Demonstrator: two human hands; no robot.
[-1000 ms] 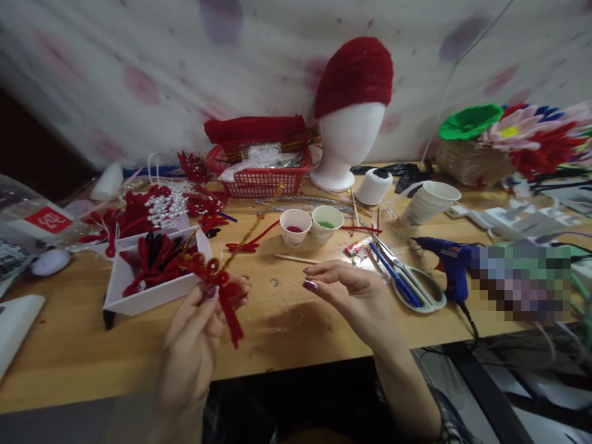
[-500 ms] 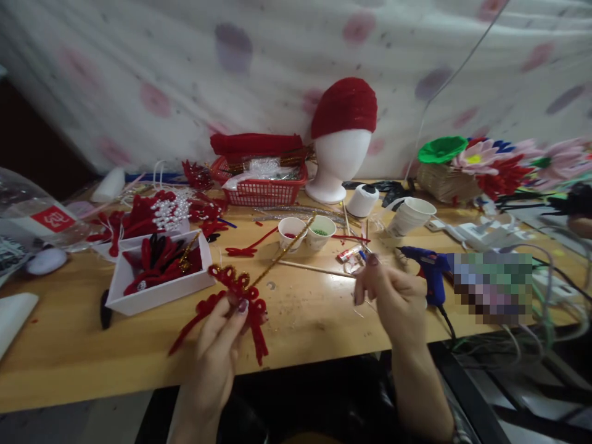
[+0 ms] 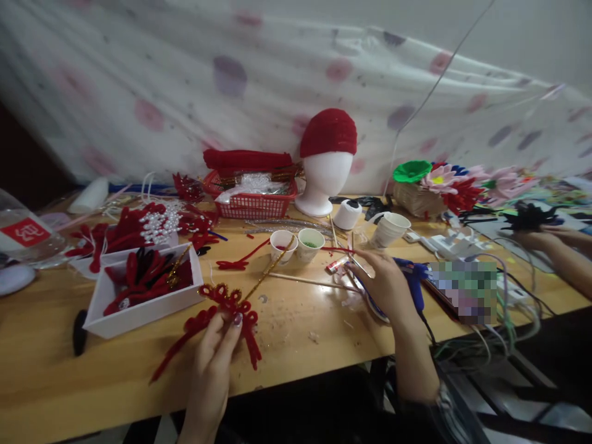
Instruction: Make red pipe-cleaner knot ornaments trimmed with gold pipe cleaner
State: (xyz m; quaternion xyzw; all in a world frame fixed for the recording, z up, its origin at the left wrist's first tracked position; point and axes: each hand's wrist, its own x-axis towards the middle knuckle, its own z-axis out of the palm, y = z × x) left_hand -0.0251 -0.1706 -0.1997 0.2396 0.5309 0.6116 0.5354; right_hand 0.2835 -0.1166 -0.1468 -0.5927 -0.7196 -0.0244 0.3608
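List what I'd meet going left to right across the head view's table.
Clear bottle with a red label → white box → left hand gripping a red looped ornament → cup of red bits → cup of green bits → white spool → right hand → co-worker's hand.

- a wooden table (image 3: 296,361), with small scraps (image 3: 314,337) on its bare front middle
- on its left part, a white box (image 3: 150,311), just beside a small black oval piece (image 3: 79,333)
- along the back, a red basket (image 3: 259,206), a white foam head (image 3: 324,176) and a thread spool (image 3: 346,217)
- mid-table, two paper cups (image 3: 311,254) side by side, a wooden stick (image 3: 314,282) in front
- further right, scissors (image 3: 380,317), mostly hidden, a blue glue gun (image 3: 417,290) and a power strip (image 3: 456,245)
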